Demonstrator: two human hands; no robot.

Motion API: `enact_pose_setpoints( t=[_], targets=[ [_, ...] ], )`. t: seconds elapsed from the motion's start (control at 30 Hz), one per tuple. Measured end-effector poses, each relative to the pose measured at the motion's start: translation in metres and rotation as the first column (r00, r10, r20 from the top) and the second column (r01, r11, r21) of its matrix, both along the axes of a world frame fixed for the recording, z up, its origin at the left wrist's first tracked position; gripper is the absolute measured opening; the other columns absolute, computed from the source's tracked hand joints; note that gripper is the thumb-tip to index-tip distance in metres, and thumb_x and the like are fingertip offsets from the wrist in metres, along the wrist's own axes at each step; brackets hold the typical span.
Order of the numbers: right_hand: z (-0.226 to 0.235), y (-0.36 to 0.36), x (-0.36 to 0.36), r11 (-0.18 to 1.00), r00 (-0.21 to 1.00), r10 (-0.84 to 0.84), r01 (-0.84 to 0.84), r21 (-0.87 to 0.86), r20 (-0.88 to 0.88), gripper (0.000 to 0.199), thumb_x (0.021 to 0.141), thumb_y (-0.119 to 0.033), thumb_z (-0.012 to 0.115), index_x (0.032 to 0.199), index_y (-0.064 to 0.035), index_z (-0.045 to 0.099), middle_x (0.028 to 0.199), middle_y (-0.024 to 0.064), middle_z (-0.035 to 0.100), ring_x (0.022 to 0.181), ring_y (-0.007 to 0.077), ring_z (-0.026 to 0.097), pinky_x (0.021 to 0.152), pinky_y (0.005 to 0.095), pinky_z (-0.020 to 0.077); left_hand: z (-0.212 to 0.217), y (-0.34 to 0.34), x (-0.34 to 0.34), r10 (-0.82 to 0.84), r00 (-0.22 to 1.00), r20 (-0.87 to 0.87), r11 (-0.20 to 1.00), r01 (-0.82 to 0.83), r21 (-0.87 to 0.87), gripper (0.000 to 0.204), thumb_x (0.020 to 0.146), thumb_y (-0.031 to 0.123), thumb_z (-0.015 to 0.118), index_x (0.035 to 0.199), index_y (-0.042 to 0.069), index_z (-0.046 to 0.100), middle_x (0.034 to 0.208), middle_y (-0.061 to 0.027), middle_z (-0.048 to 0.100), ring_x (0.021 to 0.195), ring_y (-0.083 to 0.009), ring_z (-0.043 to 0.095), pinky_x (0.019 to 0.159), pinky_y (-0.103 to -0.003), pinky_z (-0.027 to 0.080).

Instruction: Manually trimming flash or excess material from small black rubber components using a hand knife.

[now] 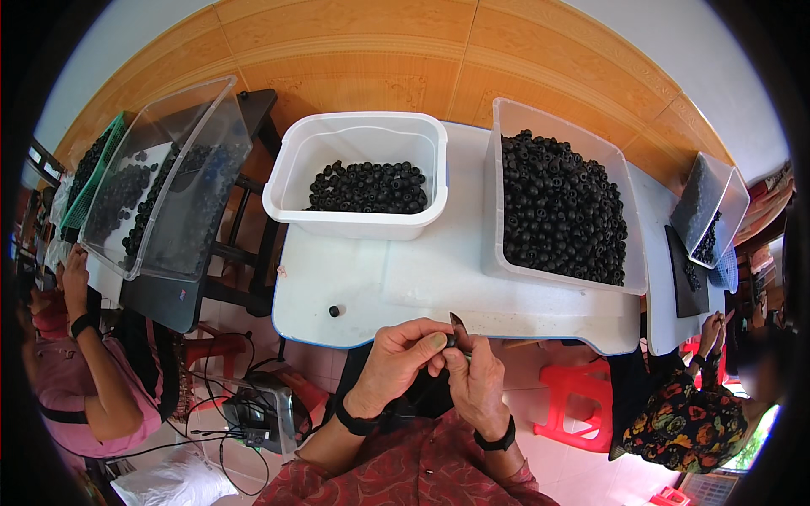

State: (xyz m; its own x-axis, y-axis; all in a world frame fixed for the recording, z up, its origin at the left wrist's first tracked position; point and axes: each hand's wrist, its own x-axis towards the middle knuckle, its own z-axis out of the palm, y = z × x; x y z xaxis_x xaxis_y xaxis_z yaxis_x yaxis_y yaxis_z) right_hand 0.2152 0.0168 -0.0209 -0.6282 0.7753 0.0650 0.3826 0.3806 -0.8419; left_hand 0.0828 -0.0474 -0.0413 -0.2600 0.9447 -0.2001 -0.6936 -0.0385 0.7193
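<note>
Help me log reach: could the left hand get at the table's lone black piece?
Probably yes: nothing blocks the left hand from the lone black piece, though that hand grips a dark piece.

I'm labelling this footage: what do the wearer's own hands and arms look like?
The left hand and right hand are ungloved, with a black band on each wrist. The visible forearms are bare; the garment is dark red with a paler pattern.
</note>
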Motion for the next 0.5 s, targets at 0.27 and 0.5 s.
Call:
enact_pose_setpoints(
  t=[0.27,0.5],
  targets=[
    [-0.0088,0.0002,-0.0026,0.987,0.997,-0.005,0.017,0.162,-0.074,0.026,0.094,-0.023,0.058,0.091,0.0000,0.048,0.074,0.0185,0.059,0.064,0.0390,0.061,0.051,0.0418,0.0474,-0.0008,0.0014,0.0029,0.025,0.996,-0.091,0.999,-0.028,-0.034,0.019,0.094,0.008,0.058,0.107,-0.003,0.064,0.080,-0.0040,0.062,0.062,-0.0077,0.055,0.055,-0.021,0.048],
    [-0.0097,0.0006,-0.0036,0.983,0.996,0.007,0.010,0.181,-0.089,0.024,0.094,-0.021,0.059,0.086,-0.0003,0.050,0.072,0.0165,0.059,0.059,0.0365,0.060,0.048,0.0397,0.0471,-0.0034,0.0017,0.0039,0.067,0.984,-0.168,0.998,-0.064,0.022,0.018,0.094,0.007,0.057,0.106,-0.003,0.065,0.081,-0.0039,0.061,0.062,-0.0075,0.055,0.055,-0.021,0.048]
  ],
)
